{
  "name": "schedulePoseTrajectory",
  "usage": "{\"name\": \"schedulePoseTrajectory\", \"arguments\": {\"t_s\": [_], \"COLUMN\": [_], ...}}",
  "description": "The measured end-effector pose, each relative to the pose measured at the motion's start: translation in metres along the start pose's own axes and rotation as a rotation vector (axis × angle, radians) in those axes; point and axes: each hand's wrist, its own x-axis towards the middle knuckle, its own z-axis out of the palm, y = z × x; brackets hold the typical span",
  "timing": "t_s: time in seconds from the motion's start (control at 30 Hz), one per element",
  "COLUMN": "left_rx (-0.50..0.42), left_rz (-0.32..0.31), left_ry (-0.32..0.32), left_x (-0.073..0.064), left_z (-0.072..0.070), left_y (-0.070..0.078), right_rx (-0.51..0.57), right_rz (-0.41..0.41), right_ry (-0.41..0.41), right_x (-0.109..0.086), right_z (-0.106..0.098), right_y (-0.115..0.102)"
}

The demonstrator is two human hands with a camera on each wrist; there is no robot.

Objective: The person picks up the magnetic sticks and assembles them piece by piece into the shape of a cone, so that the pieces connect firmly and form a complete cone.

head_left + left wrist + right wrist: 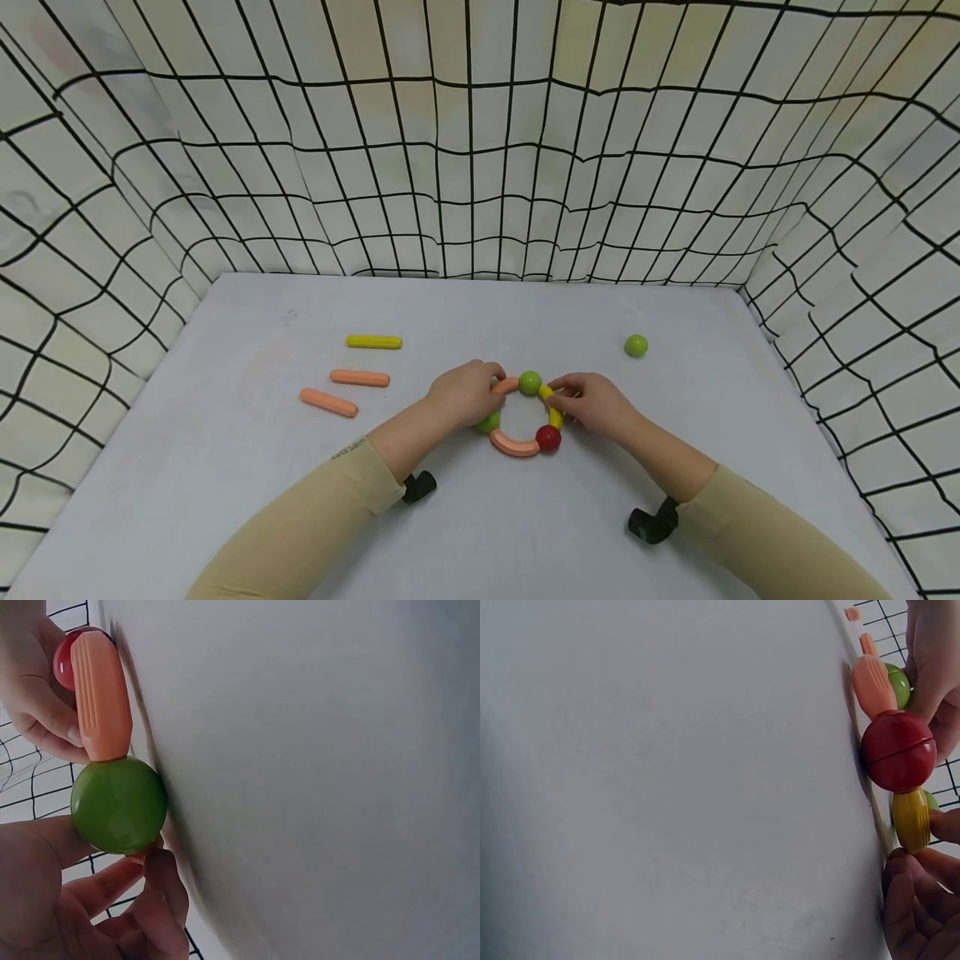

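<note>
A ring of toy balls and curved rods lies on the white table. My left hand (463, 393) holds its upper left part, fingers around a curved orange rod (507, 385) beside a green ball (120, 804). Opposite, my right hand (596, 404) pinches the curved yellow rod (911, 819) between thumb and fingers. That rod runs from the other green ball (530, 382) at the top to a red ball (548, 438) at the lower right. A second curved orange rod (514, 444) joins the red ball to the left green ball. My left hand partly covers the ring's left side.
Left on the table (465, 542) lie a straight yellow rod (374, 342) and two straight orange rods, an upper one (360, 378) and a lower one (328, 402). A loose green ball (636, 346) sits at the back right. Black netting (471, 154) encloses the table's back and sides.
</note>
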Motion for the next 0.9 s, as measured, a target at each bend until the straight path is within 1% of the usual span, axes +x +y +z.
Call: {"name": "schedulePoseTrajectory", "arguments": {"t_s": [0.33, 0.6, 0.8, 0.9], "left_rx": [-0.025, -0.029, -0.021, -0.047], "left_rz": [-0.007, -0.001, 0.001, -0.008], "left_ry": [-0.024, -0.023, -0.026, -0.038], "left_x": [-0.006, -0.009, -0.014, -0.016], "left_z": [-0.002, 0.000, 0.000, 0.001], "left_y": [-0.002, -0.005, -0.009, -0.013], "right_rx": [-0.016, -0.024, -0.032, -0.038], "right_rz": [-0.012, -0.045, -0.060, -0.065], "right_ry": [-0.013, -0.022, -0.027, -0.036], "right_x": [0.006, 0.010, 0.012, 0.014], "right_z": [-0.002, -0.002, -0.003, -0.003], "right_y": [0.000, 0.000, -0.002, -0.003]}}
